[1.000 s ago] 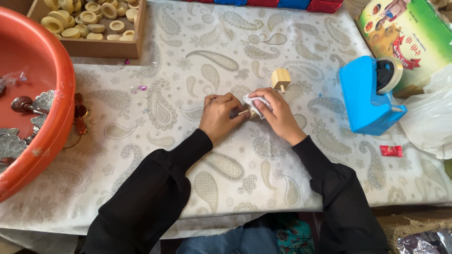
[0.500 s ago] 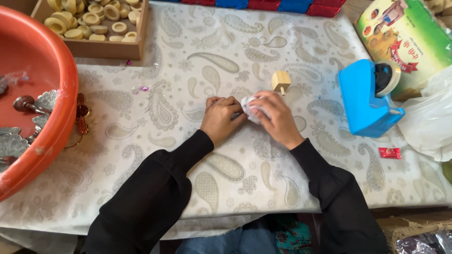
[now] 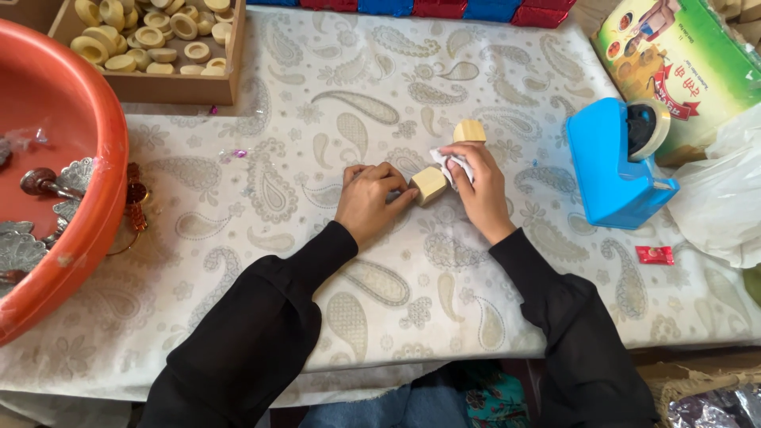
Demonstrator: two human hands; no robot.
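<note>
The left hand (image 3: 371, 200) rested on the counter (image 3: 317, 143), its fingertips pressed against the near side of a small pale wooden block (image 3: 430, 185). The grip was curled in against the block rather than lifted around it. The right hand (image 3: 479, 189) lay just beside the block on its far side, pinching a crumpled scrap of white paper (image 3: 453, 165) between thumb and fingers. A second wooden block (image 3: 469, 131) stood just behind the right hand's fingertips, apart from the first.

Both blocks sat on the patterned cloth near the middle of the counter. An orange basin (image 3: 87, 158) with metal pieces occupied the left edge. A wooden tray (image 3: 170, 87) of pale rings sat at the upper left. A blue tape dispenser (image 3: 614, 170) stood to the right, a green box (image 3: 682, 63) behind it, a white plastic bag (image 3: 725, 194) beside it, and a small red wrapper (image 3: 655, 254) near the front.

Judgement: the block appeared stiff, light and smooth-faced, unlikely to deform, and best taken across two opposite flat sides. The paper appeared thin, soft and easily torn, best held at an edge.
</note>
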